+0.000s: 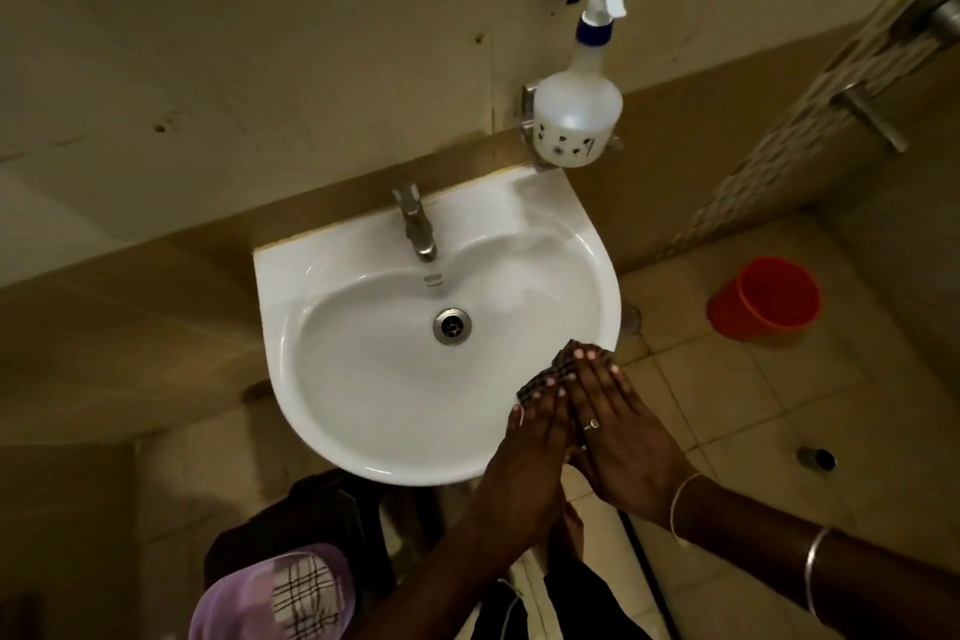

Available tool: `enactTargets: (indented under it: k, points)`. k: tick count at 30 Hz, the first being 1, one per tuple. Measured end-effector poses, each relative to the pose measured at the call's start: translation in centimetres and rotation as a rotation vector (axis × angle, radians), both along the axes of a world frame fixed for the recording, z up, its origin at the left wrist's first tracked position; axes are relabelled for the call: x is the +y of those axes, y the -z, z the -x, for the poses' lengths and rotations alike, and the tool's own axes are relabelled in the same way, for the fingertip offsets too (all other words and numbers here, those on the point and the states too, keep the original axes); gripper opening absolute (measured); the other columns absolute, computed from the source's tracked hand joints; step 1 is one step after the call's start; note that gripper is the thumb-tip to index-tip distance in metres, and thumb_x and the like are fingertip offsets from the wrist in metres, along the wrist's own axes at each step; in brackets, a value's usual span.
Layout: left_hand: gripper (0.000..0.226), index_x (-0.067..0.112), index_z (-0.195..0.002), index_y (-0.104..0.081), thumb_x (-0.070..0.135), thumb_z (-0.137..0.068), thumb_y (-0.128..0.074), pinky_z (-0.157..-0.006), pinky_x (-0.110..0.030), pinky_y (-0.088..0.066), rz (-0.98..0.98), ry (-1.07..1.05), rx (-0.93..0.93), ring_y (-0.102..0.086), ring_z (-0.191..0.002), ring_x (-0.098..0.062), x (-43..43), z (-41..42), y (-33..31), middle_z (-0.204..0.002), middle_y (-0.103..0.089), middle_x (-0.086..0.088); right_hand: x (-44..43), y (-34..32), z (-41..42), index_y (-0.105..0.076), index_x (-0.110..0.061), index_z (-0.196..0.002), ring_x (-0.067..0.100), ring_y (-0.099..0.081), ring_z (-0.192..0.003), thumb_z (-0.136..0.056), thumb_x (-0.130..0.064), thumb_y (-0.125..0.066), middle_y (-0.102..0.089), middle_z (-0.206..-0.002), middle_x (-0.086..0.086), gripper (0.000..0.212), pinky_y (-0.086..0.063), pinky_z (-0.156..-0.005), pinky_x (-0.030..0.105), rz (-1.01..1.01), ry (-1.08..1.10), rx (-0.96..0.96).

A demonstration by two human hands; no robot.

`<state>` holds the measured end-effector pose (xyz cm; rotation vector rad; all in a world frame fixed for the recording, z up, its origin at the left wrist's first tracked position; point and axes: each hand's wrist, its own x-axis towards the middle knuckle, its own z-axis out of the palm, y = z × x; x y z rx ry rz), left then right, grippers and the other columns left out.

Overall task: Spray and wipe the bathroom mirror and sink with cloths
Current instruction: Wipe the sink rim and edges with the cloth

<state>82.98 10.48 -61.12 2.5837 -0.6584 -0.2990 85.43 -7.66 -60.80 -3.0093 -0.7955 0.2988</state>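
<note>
Two hands work together at the white ceramic sink [291, 276]. Our left hand [535, 442] and right hand [623, 437] lie side by side, touching along their inner edges. Their fingers are straight and flat, pressing a dark checked cloth [561, 365] onto the rim at about four o'clock of the basin. Neither hand curls round the cloth; both simply bear down on it, and most of it is hidden beneath them. We judge that the step in hand is wiping the sink rim.

To do it well, we keep the pressure even across both palms, so the cloth slides with the hands rather than bunching. It must not slip off the outer edge, which lies just beside our right fingertips. We would follow the curve of the rim round to the six o'clock lip, then up toward the steel tap [418, 229] at twelve o'clock. After that we would sweep the bowl down toward the round metal drain [452, 325] at its centre. The bowl looks glossy, so a fresh face of cloth should help avoid streaks.

One translucent white spray bottle with a blue-and-white trigger [576, 120] stands in a metal holder on the wall at one o'clock, should the rim need more fluid. Another checked cloth [301, 587] lies in what looks like a lilac plastic bowl [228, 582] at seven o'clock. We cannot see the mirror.
</note>
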Motion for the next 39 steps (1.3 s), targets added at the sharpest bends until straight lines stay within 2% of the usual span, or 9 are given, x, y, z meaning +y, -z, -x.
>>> enactTargets:
  k: [3, 12, 14, 18, 26, 31, 34, 37, 39]
  points:
    - [0.077, 0.005, -0.160, -0.013, 0.002, -0.091, -0.047, -0.127, -0.033, 0.005, 0.111, 0.021, 0.106, -0.002, -0.158, -0.021, -0.5, -1.8, 0.8, -0.169, -0.004, -0.008, -0.7, 0.2, -1.1, -0.032, 0.012, -0.152, 0.044, -0.013, -0.155, -0.103, -0.048, -0.038, -0.017, -0.163, 0.033, 0.077, -0.027, -0.122, 0.059, -0.060, 0.089, 0.005]
    - [0.070, 0.004, -0.160, -0.014, 0.012, -0.091, -0.024, -0.124, -0.023, 0.012, 0.226, 0.002, 0.093, 0.002, -0.156, -0.013, -3.9, -6.2, 1.6, -0.168, -0.004, -0.003, -4.7, 1.2, -5.4, -0.021, 0.006, -0.158, 0.037, 0.000, -0.158, -0.107, -0.046, -0.014, -0.005, -0.168, 0.025, 0.072, -0.018, -0.126, 0.056, -0.144, 0.062, 0.026]
    - [0.071, 0.001, -0.159, -0.019, 0.018, -0.090, -0.021, -0.126, -0.027, 0.008, 0.218, 0.000, 0.070, 0.000, -0.156, -0.014, -5.0, -7.5, 2.1, -0.166, -0.008, -0.007, -5.8, 1.6, -7.0, -0.018, 0.004, -0.159, 0.034, 0.003, -0.158, -0.108, -0.046, -0.018, -0.001, -0.169, 0.023, 0.071, -0.017, -0.126, 0.056, -0.184, 0.051, 0.058]
    - [0.062, -0.007, -0.153, -0.031, 0.015, -0.095, -0.027, -0.126, -0.048, -0.021, 0.198, -0.001, 0.007, -0.023, -0.153, -0.034, -7.2, -10.1, 2.9, -0.162, -0.028, -0.024, -8.0, 2.3, -10.0, -0.004, -0.003, -0.162, 0.025, 0.008, -0.159, -0.108, -0.049, -0.018, 0.010, -0.171, 0.014, 0.073, -0.010, -0.130, 0.046, -0.266, 0.071, 0.110]
    - [0.063, -0.003, -0.153, -0.035, 0.018, -0.093, -0.038, -0.122, -0.051, -0.022, 0.005, -0.096, -0.172, -0.032, -0.150, -0.034, -8.9, -15.9, 3.5, -0.160, -0.034, -0.022, -7.5, 2.6, -16.8, 0.009, -0.019, -0.162, 0.011, 0.015, -0.157, -0.111, -0.034, -0.024, 0.017, -0.170, 0.000, 0.064, -0.006, -0.130, 0.046, -0.441, 0.186, 0.204]
    - [0.066, -0.003, -0.157, -0.023, 0.021, -0.095, -0.028, -0.125, -0.051, -0.013, -0.142, -0.100, -0.240, -0.020, -0.154, -0.036, -7.1, -20.4, 3.3, -0.165, -0.022, -0.023, -5.0, 2.8, -21.2, 0.003, -0.014, -0.163, 0.021, 0.006, -0.159, -0.107, -0.037, -0.023, 0.007, -0.172, 0.007, 0.067, -0.008, -0.129, 0.051, -0.393, 0.210, 0.158]
    - [0.070, 0.000, -0.159, -0.018, 0.020, -0.094, -0.036, -0.125, -0.051, -0.008, -0.205, -0.109, -0.252, -0.015, -0.156, -0.033, -5.9, -22.6, 2.6, -0.167, -0.018, -0.020, -3.4, 2.3, -23.6, -0.002, -0.013, -0.163, 0.027, -0.002, -0.159, -0.108, -0.032, -0.030, -0.003, -0.172, 0.009, 0.065, -0.010, -0.128, 0.054, -0.319, 0.201, 0.084]
    - [0.078, 0.003, -0.160, -0.016, 0.026, -0.092, -0.047, -0.124, -0.054, -0.008, -0.244, -0.093, -0.215, -0.013, -0.157, -0.031, -4.7, -24.8, 1.6, -0.168, -0.016, -0.017, -1.9, 1.6, -25.4, -0.004, -0.010, -0.163, 0.035, -0.005, -0.158, -0.106, -0.030, -0.034, -0.007, -0.170, 0.015, 0.068, -0.011, -0.126, 0.058, -0.211, 0.199, 0.063]
    - [0.078, 0.003, -0.160, -0.018, 0.036, -0.091, -0.036, -0.124, -0.056, -0.012, -0.254, -0.088, -0.202, -0.015, -0.156, -0.034, -3.7, -25.8, 1.4, -0.167, -0.019, -0.018, -0.9, 1.4, -26.1, -0.010, -0.008, -0.163, 0.040, -0.009, -0.156, -0.103, -0.035, -0.030, -0.014, -0.169, 0.019, 0.069, -0.012, -0.126, 0.059, -0.145, 0.180, 0.029]
